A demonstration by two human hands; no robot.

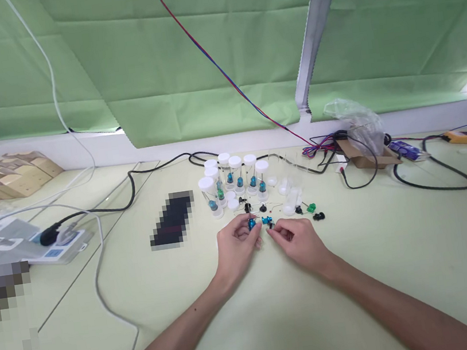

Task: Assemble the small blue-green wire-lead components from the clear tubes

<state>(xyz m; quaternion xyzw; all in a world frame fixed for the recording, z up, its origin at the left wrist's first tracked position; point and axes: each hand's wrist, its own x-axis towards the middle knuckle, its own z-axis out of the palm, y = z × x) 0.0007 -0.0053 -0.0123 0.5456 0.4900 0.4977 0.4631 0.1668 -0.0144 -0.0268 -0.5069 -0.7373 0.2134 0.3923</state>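
Note:
My left hand (pixel 239 242) is closed around a small blue part (pixel 252 224) with a thin metal wire standing up from it. Close by, my right hand (pixel 297 241) pinches a small black piece (pixel 271 225) between thumb and fingertips. Between the two hands sits another small blue spool-shaped part (pixel 266 219), just above the right fingertips; whether it is held or lies on the table I cannot tell. Just beyond the hands stand several clear tubes (pixel 237 175) with white caps and blue or green parts inside. Small black pieces (pixel 319 216) and a green part (pixel 311 208) lie to the right.
Transparent empty tubes (pixel 292 198) and a white cap (pixel 233 204) lie on the pale table. A dark pixelated object (pixel 173 221) is at left, near a power strip (pixel 53 249) with cables. Behind right are a cardboard box (pixel 364 159), plastic bag (pixel 359 122) and tangled wires.

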